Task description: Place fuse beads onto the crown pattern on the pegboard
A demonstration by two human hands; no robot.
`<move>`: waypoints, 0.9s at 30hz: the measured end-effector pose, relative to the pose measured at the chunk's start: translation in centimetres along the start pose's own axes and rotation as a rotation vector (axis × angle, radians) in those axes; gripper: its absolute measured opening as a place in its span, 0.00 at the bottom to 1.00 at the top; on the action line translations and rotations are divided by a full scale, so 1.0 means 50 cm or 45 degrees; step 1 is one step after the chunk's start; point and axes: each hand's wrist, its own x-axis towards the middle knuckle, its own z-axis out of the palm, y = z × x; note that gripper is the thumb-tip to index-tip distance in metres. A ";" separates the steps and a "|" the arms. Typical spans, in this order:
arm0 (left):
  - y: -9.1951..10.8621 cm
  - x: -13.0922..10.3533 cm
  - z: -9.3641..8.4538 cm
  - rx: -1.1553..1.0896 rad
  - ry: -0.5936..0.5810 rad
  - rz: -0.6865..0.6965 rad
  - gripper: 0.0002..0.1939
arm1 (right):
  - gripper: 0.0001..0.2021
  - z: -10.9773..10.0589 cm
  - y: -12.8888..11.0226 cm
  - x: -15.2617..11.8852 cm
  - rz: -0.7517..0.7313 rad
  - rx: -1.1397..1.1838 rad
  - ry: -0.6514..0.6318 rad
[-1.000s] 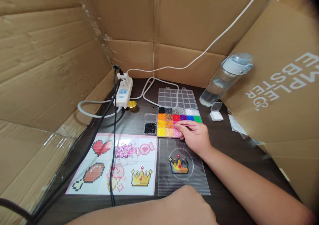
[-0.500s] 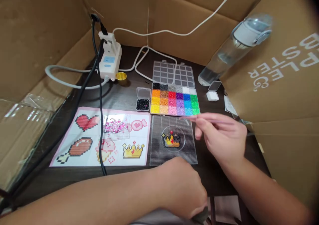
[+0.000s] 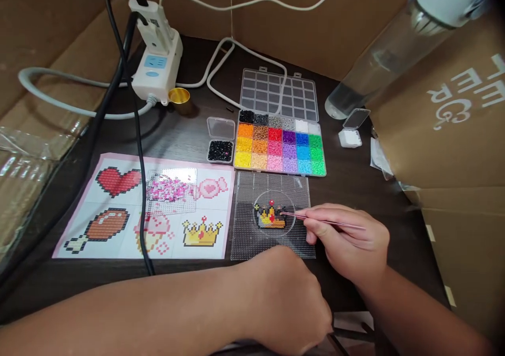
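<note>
My right hand (image 3: 349,240) is closed around slim pink tweezers (image 3: 294,215). Their tip is at the right side of a small crown of fuse beads (image 3: 270,221), with yellow, orange, red and black beads. This crown sits within a clear ring on a transparent pegboard (image 3: 246,246). Whether a bead is between the tips is too small to tell. My left hand (image 3: 290,301) rests as a fist at the near side of the pegboard, its fingers turned down and hidden. A pattern sheet (image 3: 231,209) with a printed crown (image 3: 201,233) lies left of the pegboard.
Behind the pegboard stands an open bead case (image 3: 280,173) of many colours. Small boxes hold black beads (image 3: 221,151) and white beads (image 3: 350,138). Pink beads (image 3: 168,189) lie on a clear board. A black cable (image 3: 136,130), power strip (image 3: 158,61), gold cup (image 3: 179,98) and bottle (image 3: 366,72) surround these.
My right hand has brought the tweezers down from the front edge of the bead case to the bead crown. The view has moved closer. My left hand stays near the pegboard.
</note>
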 end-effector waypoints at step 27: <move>0.006 0.009 -0.010 -0.111 -0.196 0.012 0.11 | 0.08 0.002 0.010 -0.002 0.150 -0.060 -0.045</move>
